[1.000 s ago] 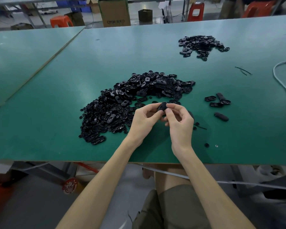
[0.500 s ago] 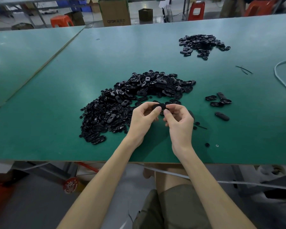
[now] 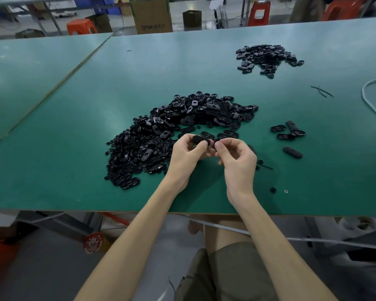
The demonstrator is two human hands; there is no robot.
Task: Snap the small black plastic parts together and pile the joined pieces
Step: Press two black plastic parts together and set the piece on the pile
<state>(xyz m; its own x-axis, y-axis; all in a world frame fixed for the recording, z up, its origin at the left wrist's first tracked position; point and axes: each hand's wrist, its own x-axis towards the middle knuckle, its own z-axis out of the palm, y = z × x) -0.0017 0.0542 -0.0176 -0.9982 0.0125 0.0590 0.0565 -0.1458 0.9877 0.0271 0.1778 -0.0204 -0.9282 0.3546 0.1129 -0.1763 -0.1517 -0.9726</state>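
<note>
Now, small oval part (image 3: pixel 201 140), matte black

I see a green table (image 3: pixel 74 170) with a large heap of black parts (image 3: pixel 172 131) at its centre. A smaller pile (image 3: pixel 267 57) lies at the far right, well apart. A few loose pieces (image 3: pixel 288 132) lie right of the heap. A white cable (image 3: pixel 371 98) runs along the right edge.

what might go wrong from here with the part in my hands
1. The left hand holds the oval part by fingertips alone, right by the loose pile; a slip could lose it among unjoined parts.
2. The right hand seems to pinch a tiny piece; misaligned, it may pop off toward the table edge.
</note>
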